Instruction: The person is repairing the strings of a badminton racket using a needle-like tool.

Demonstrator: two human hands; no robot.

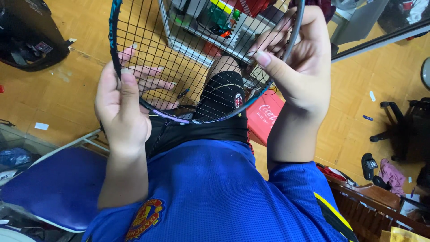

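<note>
One racket head (197,58), strung, held up in the upper middle of the frame over the person's lap. Left hand (120,101) is at the frame's left rim, centre-left of the pic: thumb pressed on the near face of the rim, fingers (150,83) spread behind the strings, so it's closed on the racket edge. Right hand (298,58) is at the right rim, upper right of centre, thumb on front, fingers curled over the grey edge & pinching into the strings, also gripping.

Handling, as I judge it: racket looks light, rim thin & stiff, prob. smooth so a bit slippery; strings (179,40) taut w/ some give, could shift or fray if tugged. Best hold is on the rim at 2 opposite sides, as now, not on the string bed.

Count: 1 racket, 2 hands, 1 red box (265,115) on the floor below the rim, 1 blue seat cushion (58,188) lower left, 1 black sandal (370,165) at right, 1 wire rack (197,27) seen thru the strings at top
</note>
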